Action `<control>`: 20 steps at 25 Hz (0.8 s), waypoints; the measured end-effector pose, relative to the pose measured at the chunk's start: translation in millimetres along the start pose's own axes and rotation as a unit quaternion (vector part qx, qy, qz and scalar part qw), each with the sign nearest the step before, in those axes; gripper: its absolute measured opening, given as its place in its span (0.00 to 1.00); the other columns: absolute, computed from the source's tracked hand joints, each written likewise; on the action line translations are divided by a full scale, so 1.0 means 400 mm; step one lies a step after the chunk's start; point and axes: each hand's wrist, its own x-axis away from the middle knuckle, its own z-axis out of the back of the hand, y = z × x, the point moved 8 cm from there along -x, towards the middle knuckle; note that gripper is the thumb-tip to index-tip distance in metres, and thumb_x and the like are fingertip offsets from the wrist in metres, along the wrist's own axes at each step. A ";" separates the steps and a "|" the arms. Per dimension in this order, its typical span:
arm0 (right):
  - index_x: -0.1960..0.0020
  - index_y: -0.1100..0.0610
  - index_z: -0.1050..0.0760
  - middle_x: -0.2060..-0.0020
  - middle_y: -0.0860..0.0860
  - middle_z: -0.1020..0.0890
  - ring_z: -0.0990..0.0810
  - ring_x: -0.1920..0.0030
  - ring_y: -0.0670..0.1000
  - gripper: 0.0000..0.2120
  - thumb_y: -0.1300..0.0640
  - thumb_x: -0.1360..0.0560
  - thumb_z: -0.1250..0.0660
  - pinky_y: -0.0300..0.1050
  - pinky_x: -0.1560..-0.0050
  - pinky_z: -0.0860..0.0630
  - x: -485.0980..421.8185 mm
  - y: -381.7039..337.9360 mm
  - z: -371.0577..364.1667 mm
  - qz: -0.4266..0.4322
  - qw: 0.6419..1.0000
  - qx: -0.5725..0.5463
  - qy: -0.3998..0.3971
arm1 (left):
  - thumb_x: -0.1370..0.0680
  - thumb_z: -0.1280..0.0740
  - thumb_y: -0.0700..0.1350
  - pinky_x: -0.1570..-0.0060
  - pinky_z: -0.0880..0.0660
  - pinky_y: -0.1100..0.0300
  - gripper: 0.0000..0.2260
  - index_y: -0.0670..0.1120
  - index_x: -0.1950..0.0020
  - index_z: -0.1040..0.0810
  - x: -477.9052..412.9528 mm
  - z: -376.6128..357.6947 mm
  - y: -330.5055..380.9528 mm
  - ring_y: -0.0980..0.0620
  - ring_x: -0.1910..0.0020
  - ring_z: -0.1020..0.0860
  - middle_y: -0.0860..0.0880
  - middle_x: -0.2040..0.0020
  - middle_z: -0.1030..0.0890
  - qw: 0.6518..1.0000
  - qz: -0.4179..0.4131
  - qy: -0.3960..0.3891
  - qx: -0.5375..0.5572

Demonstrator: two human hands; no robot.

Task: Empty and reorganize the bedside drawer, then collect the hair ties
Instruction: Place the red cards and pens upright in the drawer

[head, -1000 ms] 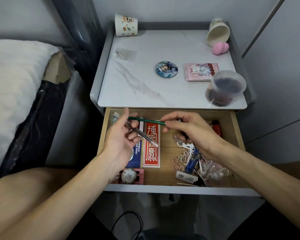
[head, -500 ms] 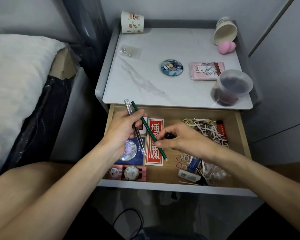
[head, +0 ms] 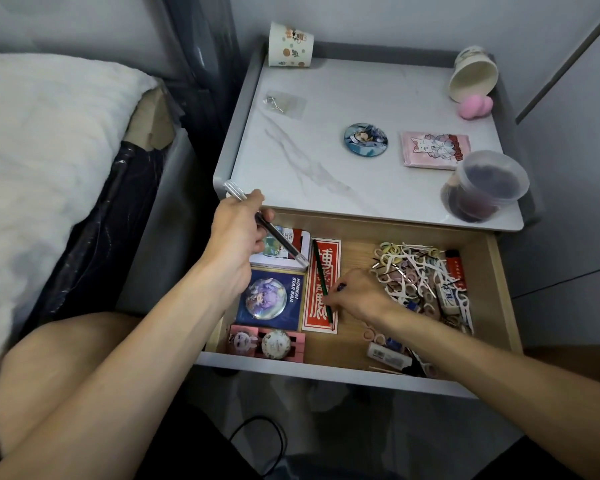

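Note:
The wooden bedside drawer [head: 499, 289] is pulled open. My left hand [head: 238, 237] grips a clear pen [head: 284, 242] above the drawer's back left corner, its top end over the tabletop's front edge. My right hand [head: 359, 294] is low in the middle of the drawer, fingertips pinching a green pencil [head: 321, 271] that lies along a red card [head: 326, 258]; a dark tip shows by its knuckles. Pastel hair ties [head: 413, 268] are tangled with white floss picks at the back right, and a few loose hair ties [head: 374, 337] lie near the front.
The drawer also holds a tin [head: 284, 249], a blue badge card [head: 271, 297], a pink holder [head: 267, 342] and an eraser [head: 447, 296]. On the nightstand top [head: 326, 161] are two paper cups, a round badge [head: 365, 139], a pink packet [head: 435, 149] and a plastic tub [head: 485, 185]. The bed [head: 49, 150] lies left.
The green pencil went from between both hands down onto the red card under my right hand. My left hand rose toward the tabletop edge with only the clear pen.

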 end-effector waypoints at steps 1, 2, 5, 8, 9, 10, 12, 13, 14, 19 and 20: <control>0.55 0.58 0.19 0.59 0.51 0.15 0.17 0.62 0.45 0.04 0.57 0.25 0.27 0.38 0.62 0.22 -0.018 -0.013 -0.009 0.002 1.000 0.012 0.020 | 0.17 0.39 0.44 0.78 0.46 0.66 0.07 0.47 0.54 0.30 -0.002 0.002 0.001 0.58 0.76 0.41 0.50 0.68 0.27 1.000 0.002 -0.002 0.003; 0.55 0.58 0.19 0.60 0.51 0.16 0.17 0.61 0.47 0.04 0.58 0.25 0.27 0.41 0.60 0.20 -0.034 -0.022 -0.015 0.003 0.999 0.035 0.040 | 0.16 0.40 0.45 0.78 0.46 0.66 0.06 0.46 0.53 0.29 -0.004 0.005 0.003 0.58 0.76 0.41 0.50 0.68 0.26 1.000 0.004 -0.002 0.007; 0.59 0.58 0.20 0.64 0.52 0.17 0.17 0.65 0.50 0.04 0.60 0.25 0.30 0.49 0.59 0.16 -0.061 -0.044 -0.019 0.012 0.988 0.123 0.087 | 0.16 0.41 0.46 0.80 0.45 0.68 0.07 0.46 0.53 0.29 -0.011 0.008 0.004 0.58 0.76 0.40 0.50 0.67 0.26 1.000 0.007 -0.004 0.011; 0.59 0.57 0.21 0.66 0.52 0.18 0.17 0.67 0.50 0.06 0.59 0.24 0.32 0.50 0.62 0.16 -0.066 -0.048 -0.023 0.020 0.987 0.131 0.092 | 0.16 0.40 0.46 0.81 0.44 0.68 0.07 0.47 0.52 0.29 -0.009 0.004 -0.001 0.59 0.77 0.39 0.50 0.67 0.25 1.000 0.013 -0.009 0.000; 0.59 0.58 0.22 0.66 0.53 0.18 0.16 0.67 0.51 0.07 0.58 0.23 0.32 0.51 0.62 0.16 -0.068 -0.049 -0.024 0.022 0.989 0.115 0.092 | 0.16 0.40 0.46 0.80 0.44 0.68 0.06 0.47 0.52 0.29 -0.009 0.003 -0.002 0.59 0.77 0.39 0.50 0.67 0.25 1.000 0.015 -0.010 -0.003; 0.60 0.58 0.22 0.66 0.53 0.18 0.16 0.67 0.52 0.09 0.56 0.22 0.33 0.52 0.63 0.16 -0.069 -0.050 -0.023 0.025 0.990 0.102 0.094 | 0.16 0.40 0.46 0.80 0.44 0.68 0.06 0.47 0.52 0.28 -0.010 0.002 -0.003 0.58 0.77 0.39 0.50 0.67 0.25 1.000 0.015 -0.010 -0.006; 0.59 0.58 0.21 0.66 0.53 0.18 0.16 0.67 0.51 0.10 0.53 0.23 0.32 0.51 0.62 0.16 -0.069 -0.057 -0.021 0.036 0.990 0.096 0.097 | 0.16 0.40 0.46 0.80 0.44 0.68 0.06 0.47 0.51 0.28 -0.010 0.001 -0.003 0.58 0.76 0.39 0.50 0.66 0.25 1.000 0.015 -0.011 -0.007; 0.58 0.57 0.21 0.66 0.52 0.17 0.17 0.67 0.51 0.09 0.52 0.23 0.31 0.51 0.62 0.16 -0.068 -0.060 -0.022 0.042 0.990 0.095 0.096 | 0.16 0.40 0.46 0.80 0.44 0.68 0.05 0.47 0.51 0.28 -0.009 -0.001 -0.004 0.58 0.76 0.39 0.50 0.66 0.25 1.000 0.015 -0.012 -0.007; 0.56 0.57 0.21 0.65 0.52 0.17 0.17 0.66 0.51 0.08 0.53 0.23 0.31 0.51 0.62 0.17 -0.069 -0.061 -0.024 0.046 0.991 0.091 0.091 | 0.16 0.40 0.46 0.79 0.44 0.68 0.05 0.47 0.50 0.28 -0.009 -0.002 -0.006 0.58 0.76 0.39 0.49 0.66 0.25 1.000 0.016 -0.012 -0.007; 0.54 0.54 0.19 0.61 0.51 0.16 0.17 0.63 0.48 0.07 0.51 0.22 0.31 0.44 0.60 0.18 -0.053 -0.075 0.000 0.077 0.991 0.075 0.074 | 0.16 0.40 0.48 0.81 0.43 0.68 0.09 0.45 0.50 0.25 -0.011 -0.010 -0.018 0.58 0.78 0.39 0.48 0.67 0.25 0.999 0.022 -0.038 -0.030; 0.53 0.54 0.18 0.59 0.51 0.15 0.17 0.62 0.47 0.07 0.51 0.22 0.32 0.41 0.60 0.19 -0.039 -0.086 0.022 0.090 0.992 0.049 0.077 | 0.16 0.40 0.47 0.81 0.43 0.68 0.10 0.44 0.51 0.24 -0.012 -0.014 -0.021 0.58 0.78 0.39 0.48 0.67 0.25 0.998 0.023 -0.049 -0.037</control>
